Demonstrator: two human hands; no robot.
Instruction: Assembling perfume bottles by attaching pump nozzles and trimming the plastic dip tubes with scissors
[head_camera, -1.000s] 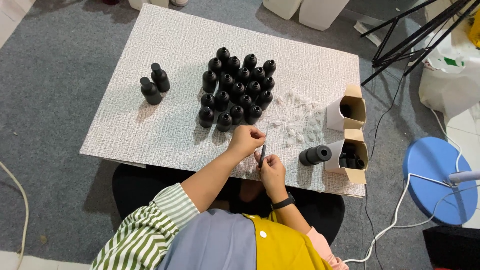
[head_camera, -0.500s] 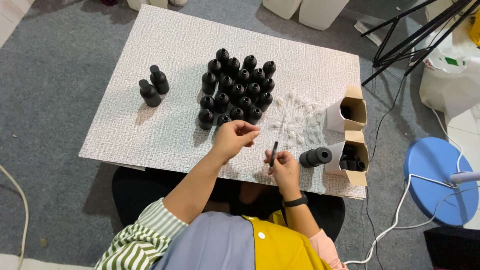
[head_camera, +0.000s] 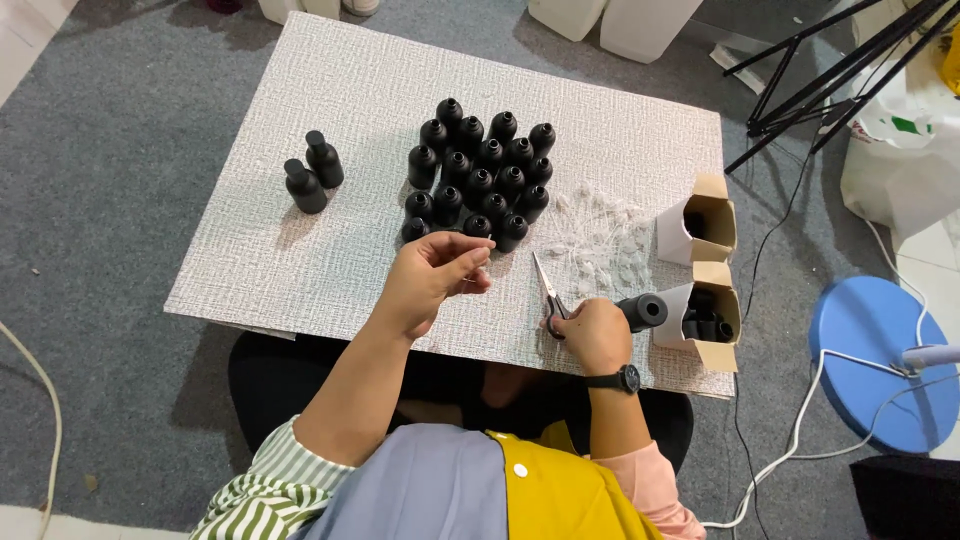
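- Right hand (head_camera: 597, 335), at the near edge of the white board (head_camera: 300, 250), is closed around small scissors (head_camera: 548, 290), blades pointing far.
- Left hand (head_camera: 430, 278) hovers with fingertips pinched; what they hold is too small to tell.
- Just beyond, clustered black bottles (head_camera: 480, 180); bare board lies left.
- Two open boxes (head_camera: 705, 270) crowd the right edge.

The right hand (head_camera: 597, 333) grips small scissors (head_camera: 548, 292), blades pointing to eleven o'clock. The left hand (head_camera: 432, 277) pinches something too small to tell, just below a cluster of black bottles (head_camera: 481, 177) on the white board (head_camera: 300, 250). Two open cartons (head_camera: 705, 270) stand at three o'clock.
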